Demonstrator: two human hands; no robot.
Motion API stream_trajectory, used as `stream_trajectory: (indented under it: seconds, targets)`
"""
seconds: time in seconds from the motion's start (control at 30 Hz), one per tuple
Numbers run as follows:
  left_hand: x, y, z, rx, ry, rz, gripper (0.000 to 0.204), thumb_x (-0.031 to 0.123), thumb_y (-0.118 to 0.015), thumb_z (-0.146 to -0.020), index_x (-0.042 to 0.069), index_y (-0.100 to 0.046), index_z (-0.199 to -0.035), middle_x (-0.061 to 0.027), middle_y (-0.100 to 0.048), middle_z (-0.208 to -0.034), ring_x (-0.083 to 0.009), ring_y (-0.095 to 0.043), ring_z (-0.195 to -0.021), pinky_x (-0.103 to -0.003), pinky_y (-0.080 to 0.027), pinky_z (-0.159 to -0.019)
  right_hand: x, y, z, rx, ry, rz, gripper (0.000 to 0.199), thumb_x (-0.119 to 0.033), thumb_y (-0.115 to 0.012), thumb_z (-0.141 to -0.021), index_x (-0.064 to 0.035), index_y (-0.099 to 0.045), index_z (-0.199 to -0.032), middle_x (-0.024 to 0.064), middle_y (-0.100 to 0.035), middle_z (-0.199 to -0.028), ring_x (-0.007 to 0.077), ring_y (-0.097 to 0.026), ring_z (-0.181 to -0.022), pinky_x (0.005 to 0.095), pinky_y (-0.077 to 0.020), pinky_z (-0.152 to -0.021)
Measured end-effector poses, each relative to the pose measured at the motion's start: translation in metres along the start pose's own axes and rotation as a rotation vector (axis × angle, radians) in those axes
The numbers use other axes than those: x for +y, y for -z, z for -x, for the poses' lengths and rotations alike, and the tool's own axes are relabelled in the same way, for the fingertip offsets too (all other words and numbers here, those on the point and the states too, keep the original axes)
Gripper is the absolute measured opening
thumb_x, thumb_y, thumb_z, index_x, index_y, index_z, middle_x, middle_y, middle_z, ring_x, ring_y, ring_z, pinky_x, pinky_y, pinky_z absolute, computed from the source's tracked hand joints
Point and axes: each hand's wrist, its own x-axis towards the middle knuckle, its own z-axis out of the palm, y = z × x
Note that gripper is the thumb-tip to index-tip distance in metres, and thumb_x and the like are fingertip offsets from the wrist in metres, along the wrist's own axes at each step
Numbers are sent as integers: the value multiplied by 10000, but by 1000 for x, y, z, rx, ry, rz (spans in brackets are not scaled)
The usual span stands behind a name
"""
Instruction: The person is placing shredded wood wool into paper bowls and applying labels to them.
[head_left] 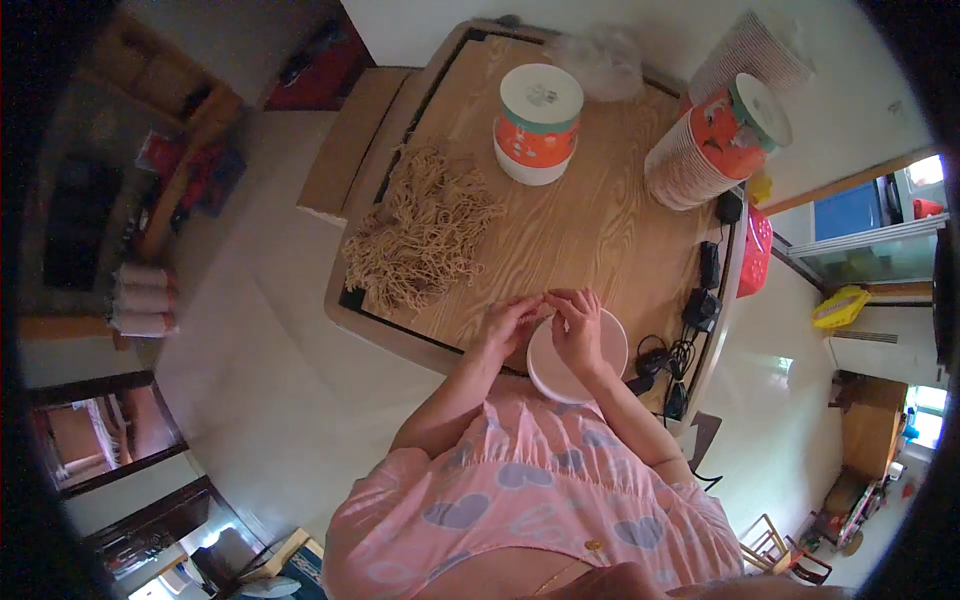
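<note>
Nearest the cam, see a pink dress (500, 490) w/ hearts, close to the near edge of the wood-look table (590, 240). Just past it, at that edge, in front of the body, find the pale tub (547, 372), partly covered by the R hand (577, 330). Looks mouth-up, but can't be sure.

Note L hand (512, 322) at the tub's left side, fingers bent, tips drawn close together. Note R hand over the tub, fingers part-bent, tips next to the L ones at the upper-left rim. Seems like pinching sth small there; can't tell what, or whether gripping any cord at all.

Re progress: judge as mid-job on this one tub, w/ both hands busy at the rim. Can't make out any finished part on it. To the left on the table, see a big loose pile of tan cord (420, 235), prob. plenty left to use. Farther back, see a short upturned orange-and-white stack (538, 145), plus a taller stack (675, 165) at the right and a paler stack (750, 55) behind. Can't tell done from waiting among these, w/o any cord visible on them.
</note>
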Motion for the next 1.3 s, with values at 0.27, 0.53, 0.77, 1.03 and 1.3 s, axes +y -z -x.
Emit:
stream_trajectory:
  seconds: [0.27,0.53,0.77,1.03,1.3]
  targets:
    - [4,2,1,5,-99,-336,193,123,-622,-805,13,-619,-963,-18,-626,-878,-77,-563,-761,-199,-434,-667,21,12,-21,-233,-162,-174,135,-75,-597,-723,-68,-648,-848,94,-609,-889,290,-540,-888,399,-381,-849]
    - [10,-4,3,42,-157,-475,176,110,-612,-807,10,-629,-951,-22,-632,-870,-88,-569,-795,-206,-443,-710,33,6,-24,-360,-220,-305,107,-143,-650,-712,-50,-643,-763,94,-614,-791,279,-567,-799,382,-418,-791]
    - [8,-2,4,35,-517,-813,184,103,-635,-782,27,-644,-949,-45,-648,-884,-100,-577,-770,-238,-455,-688,30,5,-22,-328,-225,-316,114,-133,-641,-710,-28,-608,-740,112,-593,-751,290,-575,-767,381,-442,-734]
    - [9,-10,11,84,-681,-993,180,101,-674,-736,32,-651,-901,-77,-630,-826,-179,-601,-761,-282,-465,-685,29,3,-23,-316,-227,-343,114,-122,-623,-719,-21,-614,-771,121,-588,-764,284,-582,-717,369,-468,-664]
    - [13,-17,18,137,-1063,-1291,144,66,-672,-697,27,-643,-832,-113,-591,-775,-257,-577,-737,-331,-461,-661,29,3,-24,-338,-180,-282,110,-131,-628,-725,-30,-608,-765,108,-590,-738,272,-590,-707,359,-471,-652]
